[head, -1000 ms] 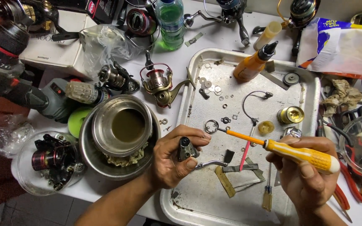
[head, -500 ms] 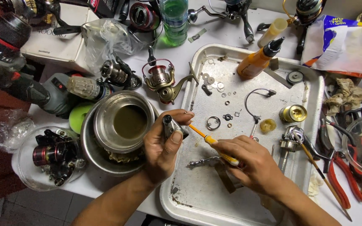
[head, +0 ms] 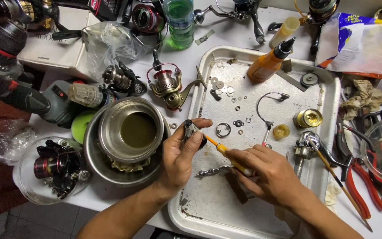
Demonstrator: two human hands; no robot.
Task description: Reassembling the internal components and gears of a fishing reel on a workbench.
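My left hand (head: pixel 180 155) grips a small dark reel part (head: pixel 190 129) between thumb and fingers, at the left rim of the metal tray (head: pixel 328 95). My right hand (head: pixel 266 172) holds an orange-handled screwdriver (head: pixel 222 149) whose tip touches that part. Both hands hover over the tray's near left area. Small washers and rings (head: pixel 224 90) lie scattered on the tray beyond my hands, with a wire bail arm (head: pixel 266 108) and a gold spool (head: pixel 308 118).
A steel bowl of murky liquid (head: pixel 131 130) sits inside a larger bowl left of my hands. A spinning reel (head: pixel 169 86), an orange oil bottle (head: pixel 270 62), a green bottle (head: pixel 180 20), red pliers (head: pixel 354 177) and a plastic tub of reel parts (head: pixel 51 170) crowd the table.
My right hand swung the screwdriver from the tray's right side leftward to the part. My left hand raised the part slightly and turned it toward the tip.
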